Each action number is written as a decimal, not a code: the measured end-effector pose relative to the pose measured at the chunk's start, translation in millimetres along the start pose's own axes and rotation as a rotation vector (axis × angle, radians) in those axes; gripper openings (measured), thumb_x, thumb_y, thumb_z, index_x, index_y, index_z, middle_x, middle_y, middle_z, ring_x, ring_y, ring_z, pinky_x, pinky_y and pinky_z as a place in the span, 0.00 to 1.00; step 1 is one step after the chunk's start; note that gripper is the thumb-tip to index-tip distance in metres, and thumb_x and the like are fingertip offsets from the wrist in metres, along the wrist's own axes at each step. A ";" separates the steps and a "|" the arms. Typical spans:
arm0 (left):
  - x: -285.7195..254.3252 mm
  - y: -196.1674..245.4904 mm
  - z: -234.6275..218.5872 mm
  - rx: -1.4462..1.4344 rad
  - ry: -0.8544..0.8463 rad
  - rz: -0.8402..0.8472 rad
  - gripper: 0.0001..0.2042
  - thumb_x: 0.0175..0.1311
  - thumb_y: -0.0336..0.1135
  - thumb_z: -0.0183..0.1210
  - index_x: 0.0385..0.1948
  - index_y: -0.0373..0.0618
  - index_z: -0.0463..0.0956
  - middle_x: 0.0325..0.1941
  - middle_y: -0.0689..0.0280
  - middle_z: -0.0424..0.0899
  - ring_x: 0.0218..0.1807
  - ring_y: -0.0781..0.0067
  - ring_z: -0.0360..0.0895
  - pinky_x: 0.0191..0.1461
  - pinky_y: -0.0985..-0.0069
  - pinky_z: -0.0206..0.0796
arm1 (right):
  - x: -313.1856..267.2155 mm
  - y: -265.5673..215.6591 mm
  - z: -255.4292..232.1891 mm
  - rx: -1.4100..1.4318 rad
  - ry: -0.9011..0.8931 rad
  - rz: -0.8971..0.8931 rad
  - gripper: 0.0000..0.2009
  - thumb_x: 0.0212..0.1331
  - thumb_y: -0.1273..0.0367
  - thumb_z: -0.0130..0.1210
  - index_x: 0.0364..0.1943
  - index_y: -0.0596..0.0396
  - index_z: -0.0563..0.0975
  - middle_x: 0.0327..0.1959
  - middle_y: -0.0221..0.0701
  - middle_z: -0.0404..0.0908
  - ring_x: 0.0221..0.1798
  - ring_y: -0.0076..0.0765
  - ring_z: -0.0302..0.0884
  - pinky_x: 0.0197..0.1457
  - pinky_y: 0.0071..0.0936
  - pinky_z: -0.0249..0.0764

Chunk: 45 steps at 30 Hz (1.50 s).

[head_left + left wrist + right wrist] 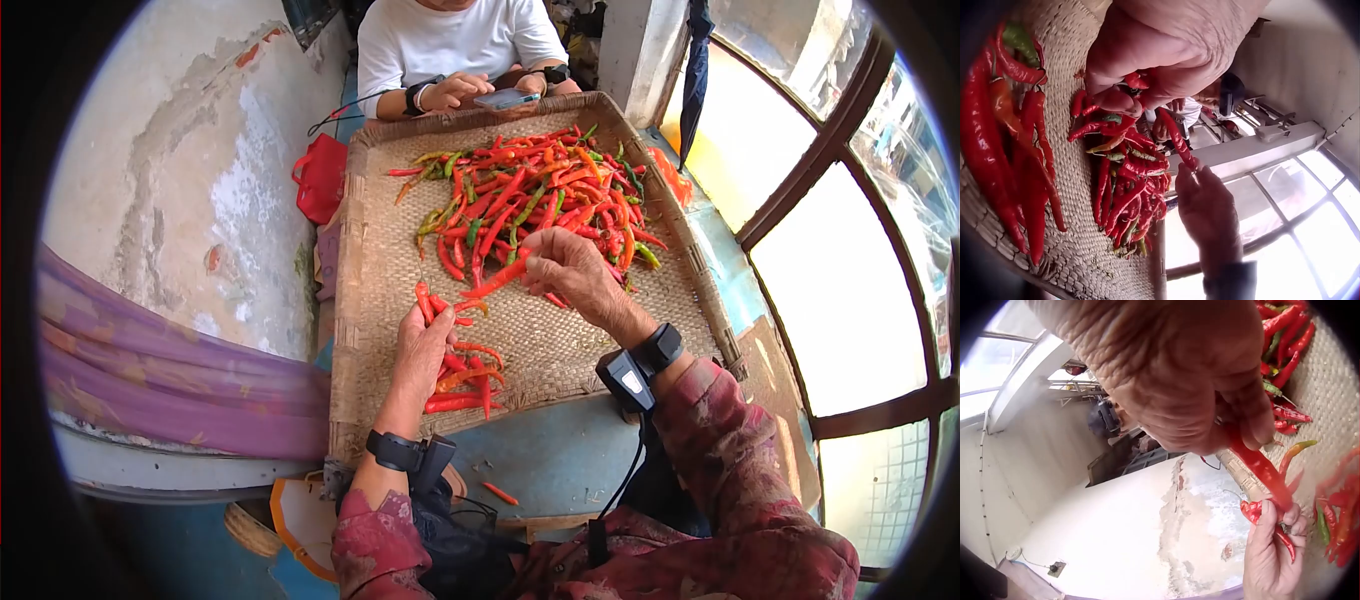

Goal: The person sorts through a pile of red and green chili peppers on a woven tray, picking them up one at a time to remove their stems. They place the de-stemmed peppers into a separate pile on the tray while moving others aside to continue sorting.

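My right hand (580,275) pinches one long red chili pepper (497,277) near its upper end, thumb against fingers. The pepper slants down toward my left hand (422,345), which grips several small red chili peppers (426,300) that poke out past the thumb. In the right wrist view, the lower end of the long pepper (1266,472) overlaps the left hand's fingertips (1269,515). Beneath and beside my left hand lies a small group of red and orange peppers (465,378). Ahead spreads a big heap of mostly red peppers (530,190), with some green ones.
Everything sits in a large woven tray (590,365) with a raised rim. Across it, a person in a white shirt (455,45) holds a phone (507,98). A red bag (320,178) is at the left, windows at the right. One pepper (500,493) lies outside the tray.
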State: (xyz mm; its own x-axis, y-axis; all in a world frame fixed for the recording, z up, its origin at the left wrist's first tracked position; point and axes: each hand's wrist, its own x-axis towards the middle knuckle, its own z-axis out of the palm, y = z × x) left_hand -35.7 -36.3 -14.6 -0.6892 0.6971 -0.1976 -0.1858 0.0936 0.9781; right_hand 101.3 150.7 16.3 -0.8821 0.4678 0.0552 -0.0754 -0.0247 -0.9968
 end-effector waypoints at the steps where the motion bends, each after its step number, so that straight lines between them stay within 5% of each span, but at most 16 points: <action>1: -1.3 0.3 0.2 -0.001 0.003 0.000 0.07 0.63 0.37 0.53 0.34 0.44 0.69 0.21 0.71 0.70 0.21 0.85 0.64 0.24 0.85 0.59 | 3.9 -7.3 0.5 0.105 0.222 -0.084 0.19 0.60 0.65 0.53 0.51 0.62 0.68 0.33 0.32 0.77 0.33 0.24 0.77 0.39 0.21 0.77; 5: -4.7 2.4 3.5 0.002 -0.121 -0.011 0.08 0.62 0.38 0.54 0.34 0.45 0.70 0.22 0.72 0.70 0.23 0.86 0.65 0.25 0.85 0.60 | 1.5 -3.9 -2.5 -0.263 0.181 -0.062 0.19 0.58 0.70 0.53 0.52 0.64 0.68 0.34 0.38 0.78 0.37 0.27 0.77 0.37 0.25 0.75; 6: -5.4 4.2 5.4 -0.003 -0.177 -0.015 0.08 0.62 0.39 0.55 0.34 0.45 0.70 0.23 0.72 0.70 0.23 0.85 0.65 0.26 0.86 0.60 | -0.8 -0.5 2.3 -0.316 -0.005 0.053 0.20 0.60 0.66 0.53 0.53 0.63 0.68 0.37 0.31 0.75 0.36 0.22 0.75 0.38 0.23 0.76; 9: -11.0 16.1 13.3 0.021 -0.303 -0.068 0.09 0.62 0.40 0.54 0.34 0.46 0.70 0.24 0.73 0.71 0.24 0.85 0.65 0.27 0.85 0.61 | -11.8 21.1 24.7 -0.682 -0.136 -0.334 0.16 0.58 0.68 0.53 0.48 0.61 0.72 0.30 0.35 0.78 0.31 0.31 0.77 0.35 0.28 0.74; 12: -11.7 13.1 15.3 0.038 -0.343 -0.078 0.10 0.62 0.41 0.53 0.35 0.45 0.70 0.25 0.72 0.71 0.25 0.85 0.66 0.29 0.85 0.61 | -13.4 14.6 26.8 -0.794 -0.428 -0.185 0.13 0.56 0.68 0.54 0.42 0.61 0.75 0.26 0.40 0.77 0.29 0.38 0.77 0.35 0.32 0.73; 16: -8.6 5.6 10.4 0.092 -0.255 -0.089 0.09 0.63 0.40 0.52 0.35 0.45 0.70 0.27 0.72 0.73 0.26 0.84 0.67 0.31 0.85 0.61 | -14.1 23.6 21.3 -0.718 -0.442 -0.122 0.10 0.55 0.67 0.53 0.36 0.60 0.77 0.24 0.41 0.76 0.28 0.41 0.76 0.33 0.35 0.71; 18: 0.1 -7.3 3.5 0.072 -0.108 -0.012 0.09 0.63 0.39 0.51 0.36 0.44 0.70 0.29 0.70 0.75 0.27 0.84 0.69 0.31 0.85 0.62 | -13.9 23.5 16.5 -0.867 -0.638 -0.023 0.09 0.56 0.66 0.52 0.33 0.59 0.77 0.22 0.41 0.76 0.27 0.43 0.76 0.33 0.36 0.70; 21: -0.4 -1.4 3.6 0.037 -0.033 0.011 0.08 0.64 0.39 0.49 0.36 0.44 0.70 0.29 0.69 0.75 0.27 0.84 0.70 0.30 0.85 0.63 | -14.3 34.5 13.0 -1.052 -0.678 0.058 0.11 0.49 0.66 0.52 0.29 0.60 0.78 0.24 0.47 0.76 0.30 0.53 0.75 0.35 0.41 0.70; 25: -1.3 2.9 -0.4 -0.021 -0.064 0.018 0.08 0.65 0.38 0.49 0.35 0.44 0.70 0.29 0.68 0.76 0.27 0.84 0.70 0.28 0.86 0.63 | -1.6 24.0 3.3 -1.048 -0.542 -0.011 0.13 0.50 0.66 0.53 0.36 0.61 0.78 0.24 0.45 0.78 0.29 0.48 0.76 0.35 0.38 0.71; 27: 0.4 0.3 -1.4 -0.026 -0.085 0.038 0.08 0.65 0.38 0.49 0.34 0.43 0.70 0.29 0.68 0.76 0.25 0.85 0.70 0.28 0.86 0.64 | 3.1 12.5 2.1 -0.330 -0.006 0.124 0.20 0.58 0.61 0.55 0.50 0.61 0.73 0.28 0.38 0.80 0.30 0.33 0.78 0.35 0.30 0.74; 30: -0.2 -0.2 0.7 -0.011 -0.049 0.043 0.08 0.64 0.37 0.51 0.34 0.42 0.70 0.29 0.69 0.76 0.25 0.84 0.70 0.29 0.85 0.66 | 5.6 -0.4 4.7 -0.351 0.156 0.006 0.25 0.60 0.62 0.53 0.57 0.64 0.67 0.36 0.39 0.81 0.36 0.30 0.78 0.39 0.27 0.75; 34: -3.8 2.3 6.5 -0.031 -0.126 -0.005 0.09 0.63 0.38 0.53 0.36 0.42 0.70 0.28 0.69 0.76 0.26 0.84 0.71 0.30 0.84 0.68 | -3.8 26.7 16.2 -0.614 -0.269 -0.054 0.25 0.59 0.58 0.55 0.53 0.64 0.70 0.40 0.40 0.80 0.41 0.35 0.78 0.45 0.30 0.74; 35: -6.4 3.9 11.0 -0.021 -0.166 -0.019 0.10 0.62 0.38 0.54 0.36 0.42 0.70 0.27 0.69 0.76 0.26 0.85 0.71 0.30 0.84 0.67 | -7.7 37.5 23.6 -0.607 -0.330 -0.169 0.23 0.57 0.57 0.56 0.47 0.63 0.74 0.36 0.41 0.80 0.36 0.37 0.77 0.42 0.33 0.73; 37: -9.1 3.8 15.4 -0.014 -0.203 -0.035 0.10 0.62 0.39 0.55 0.35 0.42 0.71 0.27 0.69 0.76 0.26 0.85 0.71 0.29 0.84 0.67 | -16.2 22.5 38.1 -0.598 -0.456 -0.066 0.16 0.54 0.62 0.58 0.38 0.63 0.77 0.27 0.46 0.79 0.31 0.45 0.77 0.37 0.38 0.72; 40: -11.5 0.9 16.9 0.172 -0.282 0.017 0.11 0.62 0.41 0.56 0.34 0.43 0.71 0.26 0.71 0.74 0.25 0.85 0.68 0.31 0.86 0.64 | -22.4 34.0 44.7 -0.671 -0.397 -0.059 0.20 0.55 0.55 0.58 0.37 0.61 0.77 0.25 0.40 0.78 0.29 0.35 0.76 0.34 0.35 0.71; 45: -9.6 -0.3 14.0 0.238 -0.238 -0.003 0.13 0.65 0.44 0.52 0.34 0.42 0.70 0.25 0.71 0.73 0.23 0.86 0.66 0.27 0.87 0.61 | -26.6 33.2 42.7 -0.585 -0.411 0.086 0.14 0.57 0.61 0.55 0.35 0.61 0.76 0.24 0.40 0.77 0.27 0.39 0.75 0.33 0.36 0.70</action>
State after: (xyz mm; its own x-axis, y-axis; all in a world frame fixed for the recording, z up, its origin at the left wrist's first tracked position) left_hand -19.2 -33.0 -12.1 -0.5009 0.8403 -0.2073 0.0009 0.2400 0.9708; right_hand 102.4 99.6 -15.8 -0.9861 0.1126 -0.1225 0.1622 0.4851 -0.8593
